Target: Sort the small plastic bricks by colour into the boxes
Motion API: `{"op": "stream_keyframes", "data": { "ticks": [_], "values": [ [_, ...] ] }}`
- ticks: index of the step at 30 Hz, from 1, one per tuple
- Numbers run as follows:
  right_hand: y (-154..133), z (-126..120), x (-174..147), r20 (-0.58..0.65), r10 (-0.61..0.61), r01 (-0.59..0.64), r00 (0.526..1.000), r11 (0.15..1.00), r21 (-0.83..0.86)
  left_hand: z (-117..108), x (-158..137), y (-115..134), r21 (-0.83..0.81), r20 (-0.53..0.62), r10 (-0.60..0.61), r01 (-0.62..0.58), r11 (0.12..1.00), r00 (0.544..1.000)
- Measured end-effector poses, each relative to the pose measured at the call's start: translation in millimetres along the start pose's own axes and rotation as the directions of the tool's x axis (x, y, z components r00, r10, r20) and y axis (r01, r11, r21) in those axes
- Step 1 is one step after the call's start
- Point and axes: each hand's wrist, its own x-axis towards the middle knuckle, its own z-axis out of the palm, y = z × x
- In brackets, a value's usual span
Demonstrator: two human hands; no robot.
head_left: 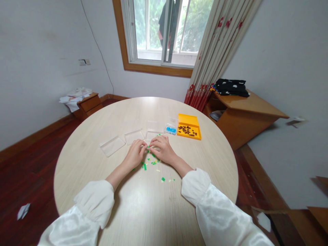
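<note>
Fingertips of both hands meet over a scatter of small green, yellow and white toy bricks (153,163) on the round table. My left hand (136,152) is closed in a pinch at a tiny green brick (148,147). My right hand (163,148) pinches from the other side, its fingertips almost touching the left ones. The fingers partly hide the piece. Closer to me lie a larger green brick (163,179) and a few pale bits.
Behind the hands stand clear plastic trays (112,146), a small clear box of blue bricks (171,129) and an open yellow case (188,119) with dark brown pieces. The round wooden table (84,164) has a side desk (246,116) at its far right.
</note>
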Motion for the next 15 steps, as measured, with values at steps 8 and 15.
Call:
{"op": "stream_keyframes", "data": {
  "ticks": [8, 15],
  "values": [
    [-2.4, -0.9, 0.5, -0.019, -0.022, 0.022, 1.000, 1.000, -0.004, 0.9, 0.5, -0.5, 0.001, -0.005, 0.002, -0.002, 1.000, 1.000],
    [13.1, -3.8, 0.8, -0.215, 0.147, -0.171, 0.966, 0.981, -0.095, -0.2, -1.3, -4.9, 0.105, 0.037, 0.015, -0.019, 0.994, 0.999]
  ]
}}
